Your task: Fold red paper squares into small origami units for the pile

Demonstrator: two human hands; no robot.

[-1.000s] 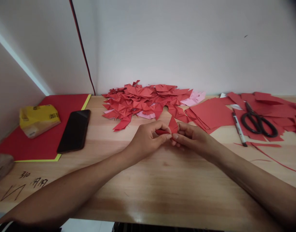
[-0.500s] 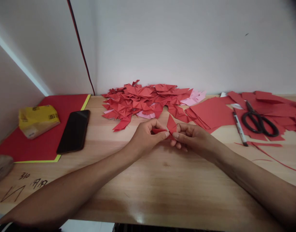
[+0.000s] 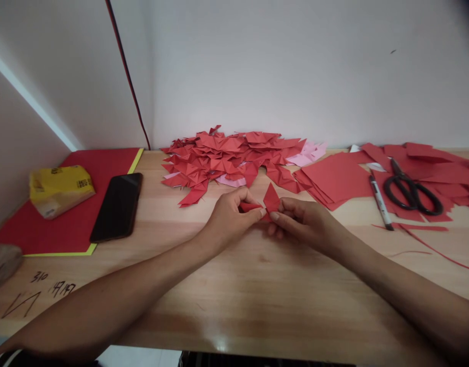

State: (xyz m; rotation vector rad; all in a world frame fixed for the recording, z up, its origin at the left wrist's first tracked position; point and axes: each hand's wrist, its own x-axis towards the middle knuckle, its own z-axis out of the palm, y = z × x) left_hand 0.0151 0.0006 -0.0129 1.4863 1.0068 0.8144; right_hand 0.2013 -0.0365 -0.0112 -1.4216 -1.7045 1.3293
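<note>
Between my two hands is a small piece of folded red paper (image 3: 271, 198), with one pointed flap standing up. My left hand (image 3: 234, 211) pinches its left part between thumb and fingers. My right hand (image 3: 297, 216) grips the other side, thumb pressed near the base of the upright flap. Parts of the paper are covered by my fingers. Just beyond my hands lies a heap of folded red paper pieces (image 3: 223, 150), with a few pink ones (image 3: 309, 153) among them.
Flat red paper sheets (image 3: 337, 178) lie right of the heap. Black-handled scissors (image 3: 410, 193) and a marker pen (image 3: 380, 204) rest farther right, beside thin red strips (image 3: 425, 228). At left, a phone (image 3: 116, 208) and a yellow packet (image 3: 61, 189) lie on a red sheet (image 3: 62, 237).
My right thumb and fingers have shifted slightly left on the folded paper, closer to my left thumb. The upright flap has turned and shows a wider face. Otherwise little has moved.
</note>
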